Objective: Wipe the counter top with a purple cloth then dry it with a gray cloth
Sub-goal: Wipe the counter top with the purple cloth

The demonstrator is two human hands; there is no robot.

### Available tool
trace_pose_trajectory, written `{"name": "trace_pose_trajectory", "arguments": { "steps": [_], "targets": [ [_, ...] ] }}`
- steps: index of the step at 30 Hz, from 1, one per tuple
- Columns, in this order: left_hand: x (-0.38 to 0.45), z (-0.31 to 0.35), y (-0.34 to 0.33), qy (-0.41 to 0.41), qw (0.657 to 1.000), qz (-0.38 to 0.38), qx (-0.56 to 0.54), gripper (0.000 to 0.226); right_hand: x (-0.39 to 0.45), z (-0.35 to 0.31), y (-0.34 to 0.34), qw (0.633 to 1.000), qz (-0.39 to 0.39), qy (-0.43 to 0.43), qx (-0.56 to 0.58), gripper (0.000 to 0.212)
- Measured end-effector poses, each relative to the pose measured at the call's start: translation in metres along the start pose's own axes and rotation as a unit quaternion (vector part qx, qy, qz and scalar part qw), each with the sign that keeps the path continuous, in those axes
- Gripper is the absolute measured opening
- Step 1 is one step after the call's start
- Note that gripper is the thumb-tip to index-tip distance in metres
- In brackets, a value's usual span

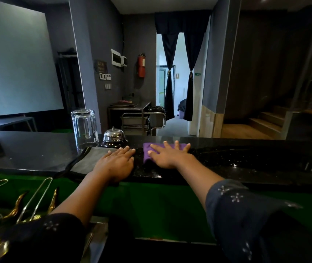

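left hand (116, 162) lower centre, flat on gray cloth (90, 158), keeping it ready for drying | right hand (167, 153) centre, fingers spread, pressing purple cloth (148, 149) to counter top (246, 160) for wiping | beyond, centre-left: bell (113, 136), upturned glass (84, 128), likely set aside

No text, label, brand or number is legible. A dark wall plaque (100, 66) carries pale characters too small to read. A green sign (197, 74) and a small orange sign (177, 75) beside the doorway are also too small to read.
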State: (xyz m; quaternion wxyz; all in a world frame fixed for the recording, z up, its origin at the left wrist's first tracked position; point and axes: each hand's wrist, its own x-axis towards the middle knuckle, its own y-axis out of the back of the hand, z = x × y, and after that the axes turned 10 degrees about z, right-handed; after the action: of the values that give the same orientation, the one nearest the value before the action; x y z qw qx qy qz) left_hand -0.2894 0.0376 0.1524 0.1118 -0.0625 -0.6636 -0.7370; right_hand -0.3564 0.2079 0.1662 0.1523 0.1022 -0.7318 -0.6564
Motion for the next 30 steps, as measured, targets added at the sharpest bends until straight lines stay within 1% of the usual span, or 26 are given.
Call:
{"name": "trace_pose_trajectory", "arguments": {
  "steps": [3, 5, 7, 11, 14, 18, 23, 26, 30],
  "targets": [
    [-0.002, 0.000, 0.000, -0.002, 1.000, 0.004, -0.007, 0.051, 0.000, 0.037, 0.003, 0.999, 0.009, -0.048, 0.006, 0.060],
    [-0.003, 0.000, 0.000, 0.000, 1.000, 0.004, -0.012, 0.051, -0.006, 0.047, 0.005, 0.998, 0.005, -0.063, 0.008, 0.060],
    [-0.004, 0.001, 0.000, 0.001, 1.000, 0.005, -0.014, 0.051, -0.016, 0.047, 0.006, 0.999, -0.002, -0.053, 0.011, 0.059],
    [-0.003, 0.002, 0.000, 0.002, 1.000, 0.003, -0.013, 0.051, -0.045, 0.046, 0.001, 1.000, -0.012, -0.006, 0.006, 0.057],
    [-0.003, 0.003, 0.000, 0.001, 1.000, 0.001, -0.015, 0.051, -0.055, 0.045, -0.001, 1.000, -0.009, -0.005, 0.001, 0.057],
    [-0.002, 0.005, 0.001, 0.005, 1.000, 0.002, -0.013, 0.051, -0.032, 0.031, 0.001, 0.999, -0.012, -0.028, 0.010, 0.059],
    [-0.002, 0.009, 0.002, 0.014, 1.000, -0.007, -0.001, 0.051, 0.010, -0.003, -0.003, 0.998, 0.010, -0.062, 0.003, 0.061],
    [-0.003, 0.011, 0.005, 0.019, 1.000, -0.014, 0.006, 0.052, 0.021, -0.012, 0.001, 0.998, 0.001, -0.054, 0.012, 0.062],
    [-0.007, 0.015, 0.010, 0.023, 1.000, -0.016, 0.012, 0.052, 0.028, -0.003, 0.003, 0.999, -0.011, -0.032, 0.032, 0.061]
  ]
}}
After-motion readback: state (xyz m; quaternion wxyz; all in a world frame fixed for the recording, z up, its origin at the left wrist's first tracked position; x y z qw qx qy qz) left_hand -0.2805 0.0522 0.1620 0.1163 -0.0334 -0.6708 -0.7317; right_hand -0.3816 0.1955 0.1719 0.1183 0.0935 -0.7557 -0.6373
